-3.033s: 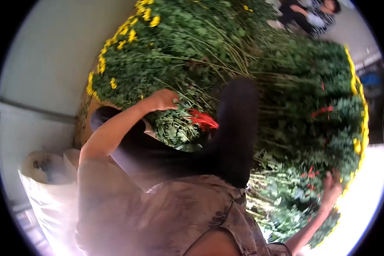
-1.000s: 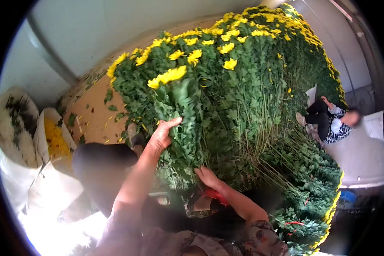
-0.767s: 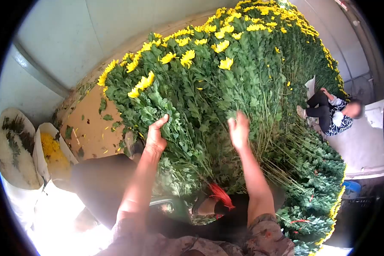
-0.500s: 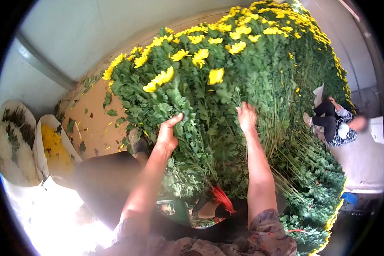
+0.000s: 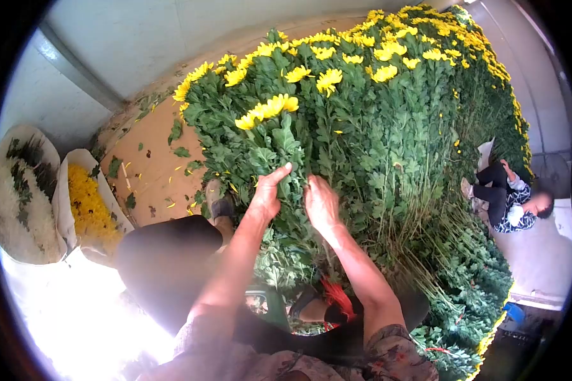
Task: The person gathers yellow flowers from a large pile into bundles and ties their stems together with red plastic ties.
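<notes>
My left hand (image 5: 268, 195) is closed around a bunch of yellow chrysanthemums (image 5: 268, 111), held upright with the blooms level at the top and leafy green stems below. Against the right side of that bunch, my right hand (image 5: 322, 202) has its fingers bent inward on a chrysanthemum stem; the fingertips are partly hidden by leaves. Behind both hands rises a large stack of cut chrysanthemums (image 5: 375, 120), flowers uppermost. Red ties (image 5: 338, 298) hang near my lap, below the bunch.
Two white sacks stand at left, one with yellow petals (image 5: 92, 203), the other with pale ones (image 5: 28, 209). Cardboard (image 5: 159, 165) with scattered leaves covers the floor. Another person (image 5: 511, 197) sits at right beside the stack. A green stool-like object (image 5: 273, 311) shows below me.
My right hand has moved left from the stack to the bunch, its fingers now closed. A separate yellow bloom beside the bunch has shifted in against it. The view has turned slightly.
</notes>
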Tool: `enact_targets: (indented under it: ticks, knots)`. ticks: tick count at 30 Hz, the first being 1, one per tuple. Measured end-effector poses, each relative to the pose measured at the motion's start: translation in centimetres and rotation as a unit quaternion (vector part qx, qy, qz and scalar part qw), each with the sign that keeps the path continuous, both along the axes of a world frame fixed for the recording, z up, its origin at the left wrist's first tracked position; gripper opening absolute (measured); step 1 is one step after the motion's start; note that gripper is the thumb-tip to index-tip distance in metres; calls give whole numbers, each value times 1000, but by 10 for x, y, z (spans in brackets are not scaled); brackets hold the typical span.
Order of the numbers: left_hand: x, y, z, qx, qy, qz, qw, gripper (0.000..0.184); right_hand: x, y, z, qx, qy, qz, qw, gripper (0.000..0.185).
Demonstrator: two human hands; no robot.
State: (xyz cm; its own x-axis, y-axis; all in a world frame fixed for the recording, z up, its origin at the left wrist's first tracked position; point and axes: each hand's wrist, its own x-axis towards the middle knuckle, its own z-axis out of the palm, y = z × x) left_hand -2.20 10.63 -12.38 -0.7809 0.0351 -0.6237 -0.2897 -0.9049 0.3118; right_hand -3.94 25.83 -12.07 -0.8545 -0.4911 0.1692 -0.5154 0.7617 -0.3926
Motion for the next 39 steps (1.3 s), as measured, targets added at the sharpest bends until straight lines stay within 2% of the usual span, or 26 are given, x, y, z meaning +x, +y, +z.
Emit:
enact_targets:
  ticks: [1, 3, 4, 5, 6, 7, 9, 10, 12, 13, 15, 16, 19, 20, 21, 23, 27, 28, 31, 34, 36, 37, 39]
  knots:
    - [1, -3, -8, -41, 18, -4, 999, 30, -2, -3, 4, -1, 40, 29, 999, 17]
    - [1, -13, -35, -56, 15, 33, 998, 37, -12, -4, 22, 41, -167, 56, 984, 17]
    - [-1, -16, -39, -64, 2, 57, 996, 38, -23, 1, 10, -107, -205, -16, 973, 23]
    - [-1, -18, -44, -72, -13, 83, 994, 38, -37, 9, -5, -251, -238, -86, 934, 30]
    - [3, -24, -42, -99, -14, 23, 995, 33, -62, 19, -3, -133, 39, -42, 990, 36]
    - [3, -25, -47, -97, -24, 37, 994, 37, -80, 25, -10, -50, 71, -147, 985, 37]
    - [3, -27, -46, -76, -39, 31, 996, 39, -94, 31, -35, 111, -50, -273, 954, 40]
    - [4, -26, -41, -76, -40, 32, 996, 39, -94, 33, -39, 111, -52, -272, 955, 40]
    - [6, -31, -30, -76, -81, 42, 993, 41, -90, 28, -39, 22, -202, -234, 951, 43]
    - [6, -36, -38, -79, -82, 45, 992, 41, -83, 24, -36, 20, -204, -231, 951, 43]
    - [9, -41, -58, -3, -5, 56, 998, 42, -61, 26, -28, -127, -90, -219, 963, 44]
    - [10, -43, -55, -19, -48, 48, 998, 43, -53, 30, -25, -160, -87, -184, 966, 44]
    - [11, -43, -59, -10, -36, 45, 998, 44, -14, 32, -1, -154, -143, -181, 961, 45]
    - [11, -43, -61, -12, -25, 44, 999, 45, -5, 23, 28, -91, -269, -239, 929, 46]
    - [10, -41, -59, -10, -26, 44, 999, 45, 1, 36, 7, -47, -192, -206, 958, 44]
    - [8, -40, -57, 0, -19, 30, 999, 45, 7, 45, -8, -51, -160, -165, 972, 42]
    - [9, -38, -44, -7, -29, 28, 999, 44, 11, 37, 1, -89, -112, -114, 983, 33]
    - [11, -37, -39, 8, -2, 32, 999, 41, 10, 35, 4, -88, -113, -116, 983, 33]
    - [11, -38, -28, 8, -20, 24, 999, 37, 9, 32, 11, -110, -114, -105, 982, 30]
    - [10, -35, -45, 38, 27, 1, 999, 35, 4, 30, 3, -93, -107, -115, 983, 31]
    - [9, -32, -47, 36, 38, -10, 999, 37, -1, 24, -6, -169, -112, -126, 971, 35]
    - [9, -29, -42, 22, 45, -8, 999, 37, -2, 21, -6, -168, -113, -124, 971, 35]
    - [8, -28, -37, 8, 56, -15, 998, 39, 0, 14, -6, -104, -233, -172, 951, 40]
